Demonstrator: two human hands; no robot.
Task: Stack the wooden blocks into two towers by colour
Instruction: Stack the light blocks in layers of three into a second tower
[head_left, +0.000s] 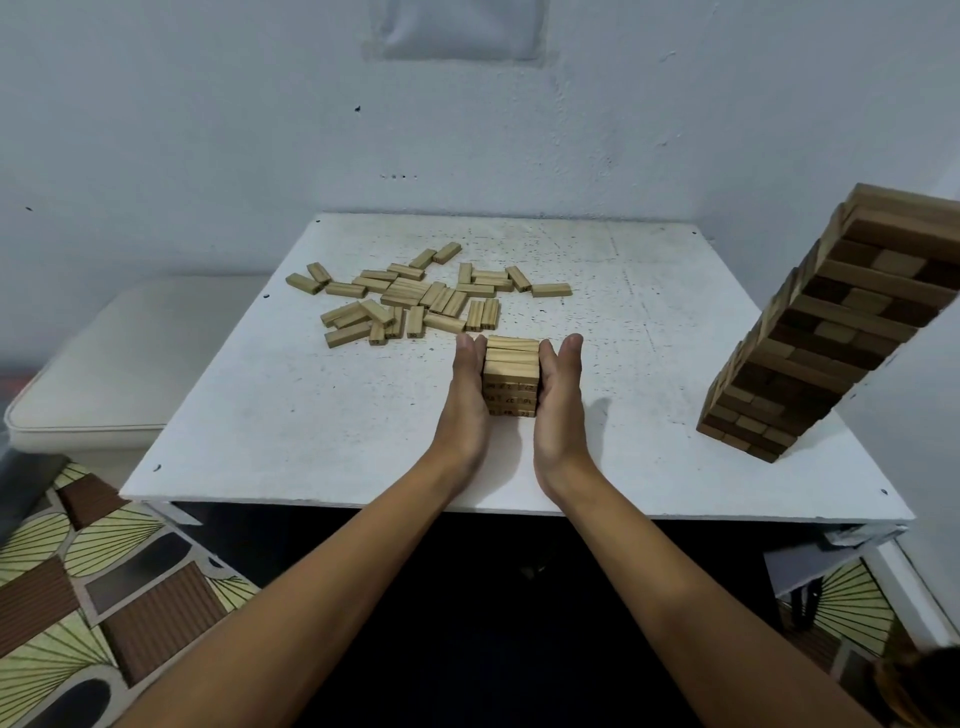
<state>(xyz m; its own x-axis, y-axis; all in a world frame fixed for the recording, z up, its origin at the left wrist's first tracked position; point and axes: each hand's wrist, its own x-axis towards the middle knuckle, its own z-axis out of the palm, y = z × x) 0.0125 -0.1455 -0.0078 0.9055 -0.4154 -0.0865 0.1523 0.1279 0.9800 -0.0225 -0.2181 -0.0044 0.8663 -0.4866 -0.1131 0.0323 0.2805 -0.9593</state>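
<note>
A short tower of light wooden blocks (511, 375) stands near the middle of the white table (260, 415). My left hand (467, 395) presses flat against its left side and my right hand (558, 400) against its right side, both with straight fingers. Behind it lies a scattered pile of loose light blocks (426, 301). At the right edge of the table rises a tall tower of dark brown blocks (826, 332), well clear of both hands.
A white wall runs close behind the table and along its right side. A pale cushioned seat (104, 374) sits to the left, lower than the table. Patterned fabric (78, 582) covers the floor area at the lower left.
</note>
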